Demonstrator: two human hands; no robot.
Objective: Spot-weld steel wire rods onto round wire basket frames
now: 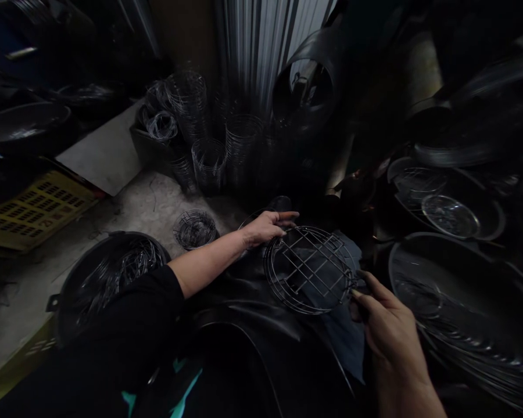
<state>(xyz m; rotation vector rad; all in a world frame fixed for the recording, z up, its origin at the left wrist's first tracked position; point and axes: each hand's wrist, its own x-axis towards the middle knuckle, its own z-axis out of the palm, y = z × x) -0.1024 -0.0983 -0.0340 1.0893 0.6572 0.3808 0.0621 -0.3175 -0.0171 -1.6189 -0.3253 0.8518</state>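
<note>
A round wire grille point(310, 269) with a square mesh lies flat over my lap, on dark cloth. My left hand point(268, 225) reaches out to its far left rim, fingers curled on the wire ring there. My right hand point(386, 325) sits at the near right edge and pinches the rim between thumb and fingers. Both arms frame the grille; my left sleeve is black.
A black tub point(70, 284) full of wire pieces stands at my left. A small wire basket point(194, 229) and stacks of wire cylinders point(209, 157) stand ahead on the concrete floor. Black basins with wire rings point(448, 215) fill the right. A yellow perforated crate point(30, 212) lies far left.
</note>
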